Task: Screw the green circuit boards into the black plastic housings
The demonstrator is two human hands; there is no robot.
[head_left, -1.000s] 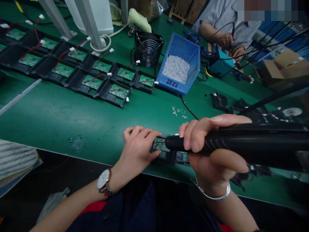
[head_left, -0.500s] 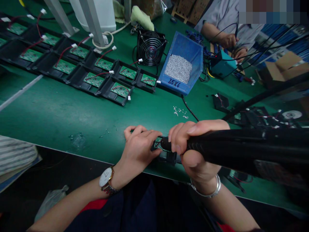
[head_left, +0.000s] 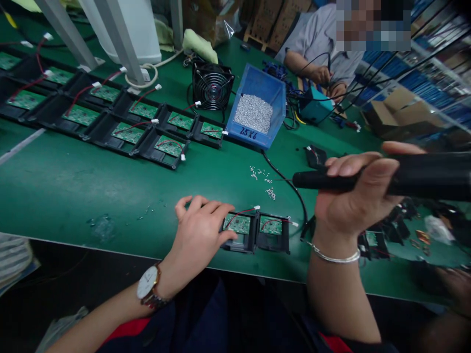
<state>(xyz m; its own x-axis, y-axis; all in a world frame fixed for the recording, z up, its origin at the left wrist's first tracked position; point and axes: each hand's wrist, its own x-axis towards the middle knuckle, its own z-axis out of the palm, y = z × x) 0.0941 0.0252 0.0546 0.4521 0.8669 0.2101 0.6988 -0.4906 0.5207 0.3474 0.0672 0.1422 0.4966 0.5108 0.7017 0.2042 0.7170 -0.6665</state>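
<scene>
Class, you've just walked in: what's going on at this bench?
A person's left hand touches a black casing holding a green circuit board; a second such casing sits beside it. The right hand grips a black tool, its thin bit clear of both casings and pointing toward loose metal pieces, apparently screws. More lie in a blue bin, near rows of similar casings. Another person sits beyond.
</scene>
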